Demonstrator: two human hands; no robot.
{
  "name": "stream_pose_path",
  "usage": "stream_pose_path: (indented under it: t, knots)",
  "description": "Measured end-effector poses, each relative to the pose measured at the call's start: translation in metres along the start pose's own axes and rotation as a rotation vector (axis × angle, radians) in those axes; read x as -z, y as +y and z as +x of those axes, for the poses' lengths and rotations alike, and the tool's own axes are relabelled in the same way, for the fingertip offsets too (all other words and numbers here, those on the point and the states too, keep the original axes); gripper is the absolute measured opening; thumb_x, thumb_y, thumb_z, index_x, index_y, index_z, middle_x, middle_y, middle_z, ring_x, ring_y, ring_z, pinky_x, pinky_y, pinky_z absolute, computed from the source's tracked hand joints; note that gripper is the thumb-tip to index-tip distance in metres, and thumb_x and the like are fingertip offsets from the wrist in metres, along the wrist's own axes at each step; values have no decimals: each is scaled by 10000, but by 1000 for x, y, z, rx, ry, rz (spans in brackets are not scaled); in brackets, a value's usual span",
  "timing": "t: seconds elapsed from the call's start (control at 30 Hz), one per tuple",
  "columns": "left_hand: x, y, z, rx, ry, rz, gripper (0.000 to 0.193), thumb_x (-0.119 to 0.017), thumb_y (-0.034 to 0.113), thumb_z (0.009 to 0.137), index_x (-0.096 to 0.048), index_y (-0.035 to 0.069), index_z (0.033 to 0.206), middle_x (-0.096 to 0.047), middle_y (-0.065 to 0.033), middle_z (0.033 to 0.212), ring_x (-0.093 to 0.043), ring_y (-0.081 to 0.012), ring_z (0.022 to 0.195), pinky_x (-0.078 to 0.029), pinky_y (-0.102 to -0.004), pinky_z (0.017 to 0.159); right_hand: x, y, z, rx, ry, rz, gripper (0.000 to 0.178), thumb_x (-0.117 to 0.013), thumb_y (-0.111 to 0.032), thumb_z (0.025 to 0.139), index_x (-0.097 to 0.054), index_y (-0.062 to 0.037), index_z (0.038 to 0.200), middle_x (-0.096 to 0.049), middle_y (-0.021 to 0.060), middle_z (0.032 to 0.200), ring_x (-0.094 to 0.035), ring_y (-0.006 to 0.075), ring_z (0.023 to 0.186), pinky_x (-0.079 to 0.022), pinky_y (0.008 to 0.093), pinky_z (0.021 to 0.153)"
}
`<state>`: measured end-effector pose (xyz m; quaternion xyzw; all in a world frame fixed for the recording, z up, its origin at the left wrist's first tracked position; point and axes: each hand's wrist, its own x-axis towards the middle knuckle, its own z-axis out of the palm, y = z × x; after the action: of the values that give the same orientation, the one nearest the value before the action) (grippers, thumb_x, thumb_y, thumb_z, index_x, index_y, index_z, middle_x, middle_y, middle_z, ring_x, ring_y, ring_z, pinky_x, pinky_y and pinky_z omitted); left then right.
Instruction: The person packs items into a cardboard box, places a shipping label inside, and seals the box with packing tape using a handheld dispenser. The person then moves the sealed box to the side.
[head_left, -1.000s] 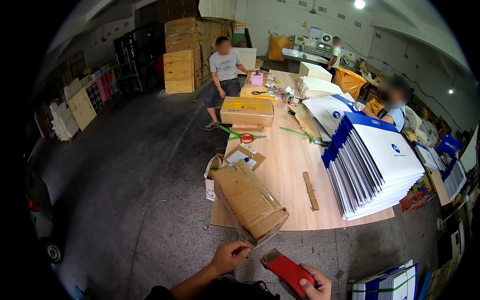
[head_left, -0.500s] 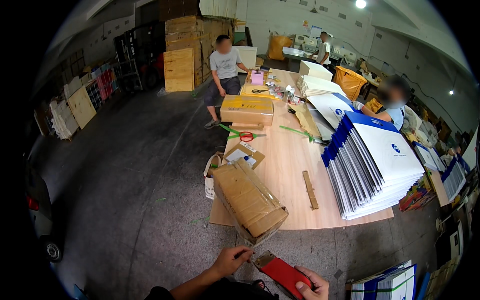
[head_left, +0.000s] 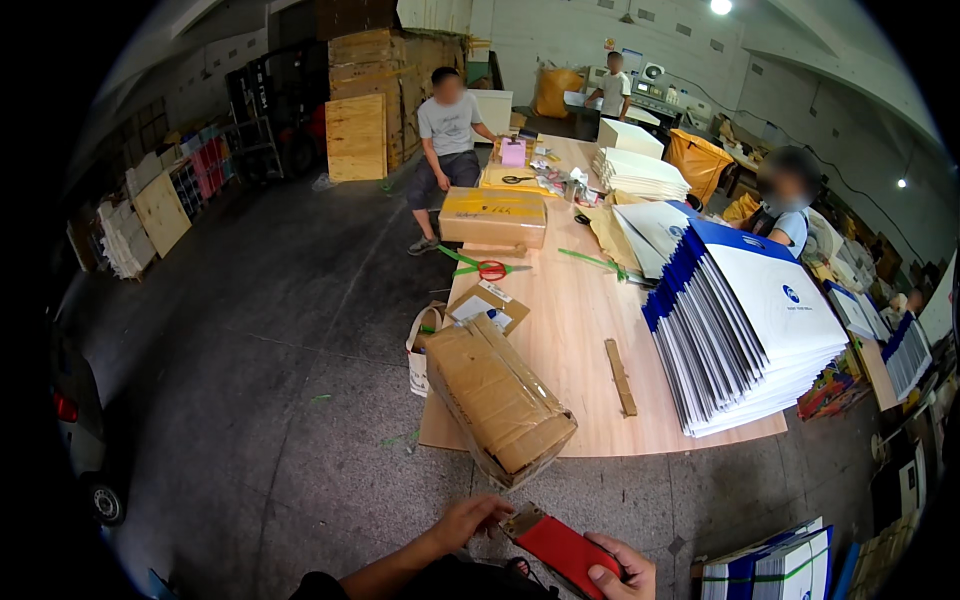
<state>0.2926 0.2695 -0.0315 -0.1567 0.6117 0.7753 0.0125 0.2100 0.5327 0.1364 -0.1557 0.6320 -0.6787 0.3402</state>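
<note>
My right hand (head_left: 622,568) grips a long red tape dispenser (head_left: 562,550) near the lower edge, its dull metal end pointing up and left. At that end, the bent fingers of my left hand (head_left: 470,522) are drawn together; whatever lies between the fingertips is too small to make out. Just beyond my hands a taped brown cardboard box (head_left: 495,400) lies at a slant, its near end jutting past the table (head_left: 590,310). Clear film or tape shows along its edges.
A tall stack of blue-and-white printed bags (head_left: 750,330) stands on the right. Farther back are another taped carton (head_left: 493,218), red-handled scissors (head_left: 492,270) and a cardboard strip (head_left: 620,378). One person (head_left: 450,130) sits at the far left; another (head_left: 785,205) works at the right.
My left hand has loosened from a tighter pinch, its fingers now straighter and nearer the dispenser's end. The dispenser has barely shifted. The standing person at the back has moved left.
</note>
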Motion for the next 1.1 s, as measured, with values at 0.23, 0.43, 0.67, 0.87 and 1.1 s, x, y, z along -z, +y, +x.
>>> stream_pose_path:
  t: [0.23, 0.43, 0.67, 0.87, 1.1]
  knots:
    - [-5, 21, -2, 440, -257, -444, 771, -287, 673, 1015, -595, 21, 1290, -672, -53, 1144, -633, -164, 954, -493, -296, 816, 9, 22, 7, 51, -66, -148, 453, -669, -241, 968, -592, 13, 1334, -695, 75, 1111, -631, 124, 831, -509, 245, 692]
    - [12, 19, -17, 428, -298, -305, 661, -296, 569, 1060, -604, 20, 1263, -669, -67, 1111, -627, -181, 964, -503, -326, 842, 16, 35, 2, -220, -73, -225, 488, -708, -149, 891, -593, 29, 1331, -681, 148, 1171, -643, 177, 1036, -501, 308, 904]
    - [5, 27, -12, 387, -212, -443, 556, -436, 518, 1048, -649, 18, 1166, -672, -33, 1007, -616, -118, 869, -481, -265, 744, 10, 35, 0, -171, -71, -221, 499, -692, -114, 881, -579, 33, 1344, -677, 156, 1194, -628, 179, 1100, -476, 313, 967]
    - [14, 28, -5, 381, -211, -450, 449, -462, 441, 1057, -645, 40, 1141, -675, -40, 1001, -628, -141, 896, -498, -300, 778, 9, 36, 2, -147, -104, -240, 536, -708, -128, 865, -569, 33, 1357, -689, 151, 1181, -634, 172, 1082, -482, 316, 961]
    - [9, 37, -1, 382, -184, -419, 385, -536, 419, 1034, -670, 61, 1075, -661, 18, 934, -604, -86, 839, -476, -246, 747, 8, 37, 3, -97, -133, -302, 595, -740, -197, 848, -559, 30, 1368, -694, 168, 1164, -652, 194, 1067, -491, 319, 946]
